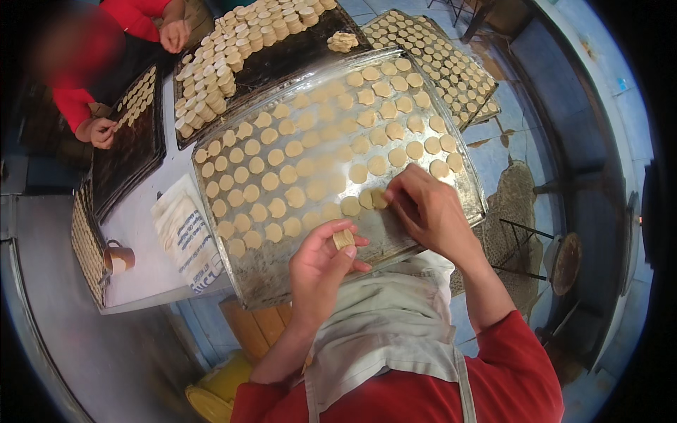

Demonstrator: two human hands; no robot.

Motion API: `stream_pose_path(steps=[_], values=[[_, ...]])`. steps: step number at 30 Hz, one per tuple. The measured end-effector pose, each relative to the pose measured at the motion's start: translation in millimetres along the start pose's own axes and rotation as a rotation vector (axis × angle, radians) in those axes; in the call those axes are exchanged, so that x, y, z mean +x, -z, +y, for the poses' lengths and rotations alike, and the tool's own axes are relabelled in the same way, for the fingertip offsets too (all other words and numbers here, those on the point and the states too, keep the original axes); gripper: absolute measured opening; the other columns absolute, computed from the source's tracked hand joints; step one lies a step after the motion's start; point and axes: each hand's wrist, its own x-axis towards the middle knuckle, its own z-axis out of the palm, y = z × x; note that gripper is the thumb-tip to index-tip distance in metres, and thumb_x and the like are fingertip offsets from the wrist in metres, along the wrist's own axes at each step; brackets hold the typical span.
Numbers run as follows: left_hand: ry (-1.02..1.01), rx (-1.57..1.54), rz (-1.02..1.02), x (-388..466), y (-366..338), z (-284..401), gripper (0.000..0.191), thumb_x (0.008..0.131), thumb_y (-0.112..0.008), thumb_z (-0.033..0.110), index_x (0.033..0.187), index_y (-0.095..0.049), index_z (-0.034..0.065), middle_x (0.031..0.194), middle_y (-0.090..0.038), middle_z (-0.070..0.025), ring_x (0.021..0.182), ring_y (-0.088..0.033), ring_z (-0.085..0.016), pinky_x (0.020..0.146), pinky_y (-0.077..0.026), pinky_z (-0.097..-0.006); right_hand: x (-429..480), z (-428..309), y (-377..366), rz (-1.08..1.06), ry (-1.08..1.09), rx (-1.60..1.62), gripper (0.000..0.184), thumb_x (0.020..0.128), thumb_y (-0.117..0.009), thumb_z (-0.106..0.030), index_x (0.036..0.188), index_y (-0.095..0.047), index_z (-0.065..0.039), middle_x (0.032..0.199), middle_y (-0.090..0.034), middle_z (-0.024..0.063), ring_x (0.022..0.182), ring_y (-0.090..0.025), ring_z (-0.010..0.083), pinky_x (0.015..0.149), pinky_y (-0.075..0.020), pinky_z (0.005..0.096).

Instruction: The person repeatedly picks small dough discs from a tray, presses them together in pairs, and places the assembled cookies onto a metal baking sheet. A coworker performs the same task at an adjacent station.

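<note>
Before me lies a metal baking tray (275,283) with rows of thin round dough discs (295,197) on it. Over the tray's near edge, my left hand (320,264) holds a small stack of dough discs (344,239) between thumb and fingers. My right hand (431,211) is at the nearest row, its thumb and forefinger pinching the edge of one dough disc (379,199). That disc overlaps or touches the one to its left. Part of the tray under my right hand is hidden.
Beyond my tray, a dark tray (285,63) bears many stacked discs and a dough lump (342,42). At left, a co-worker's hand (103,133) touches discs on another tray (127,153). A printed cloth sack (185,232), a brown mug (119,257), filled trays (439,69) and a stool (566,264) surround me.
</note>
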Motion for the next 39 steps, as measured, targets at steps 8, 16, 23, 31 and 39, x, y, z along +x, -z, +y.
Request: stream_pose_path(steps=[8,16,23,31,39], values=[[-0.003,0.031,-0.080,10,-10,-4,0.026,0.110,-0.070,0.000,0.135,-0.068,-0.0082,0.140,-0.066,-0.0157,0.104,-0.074,-0.019,0.071,-0.066,-0.0306,-9,0,10,-0.225,0.125,0.364,0.011,0.105,-0.076,-0.011,0.106,-0.071,-0.001,0.099,-0.068,0.0132,0.088,-0.069,0.0301,0.079,-0.0538,0.0393],[-0.008,0.106,-0.049,10,0,-5,0.014,0.108,-0.072,0.001,0.118,-0.076,-0.0082,0.142,-0.064,-0.0187,0.092,-0.073,-0.017,0.063,-0.062,-0.0274,-1,5,8,-0.058,-0.176,-0.234,0.020,0.102,-0.078,-0.021,0.112,-0.074,-0.004,0.105,-0.069,0.0178,0.094,-0.071,0.0412,0.084,-0.0565,0.0503],[-0.006,0.187,-0.261,16,-18,-6,0.024,0.107,-0.070,-0.003,0.130,-0.074,-0.0108,0.166,-0.050,-0.0245,0.099,-0.074,-0.019,0.072,-0.066,-0.0309,-16,13,24,-0.054,-0.014,0.025,0.014,0.103,-0.081,-0.018,0.102,-0.074,-0.005,0.097,-0.070,0.0149,0.089,-0.071,0.0364,0.080,-0.0565,0.0432],[0.023,0.132,-0.399,22,-38,-10,0.042,0.106,-0.069,-0.006,0.149,-0.065,-0.0077,0.178,-0.037,-0.0207,0.128,-0.072,-0.026,0.087,-0.068,-0.0351,-22,37,37,0.313,-0.144,-0.343,0.014,0.099,-0.085,-0.016,0.104,-0.078,-0.005,0.099,-0.072,0.0110,0.080,-0.075,0.0328,0.070,-0.0575,0.0432],[0.002,-0.033,-0.164,8,-27,-13,0.048,0.109,-0.068,-0.005,0.156,-0.058,-0.0074,0.148,-0.063,-0.0148,0.124,-0.074,-0.024,0.094,-0.069,-0.0356,-23,39,36,0.291,-0.115,-0.331,0.013,0.098,-0.085,-0.012,0.110,-0.081,-0.007,0.104,-0.072,0.0092,0.084,-0.076,0.0310,0.074,-0.0594,0.0408]])
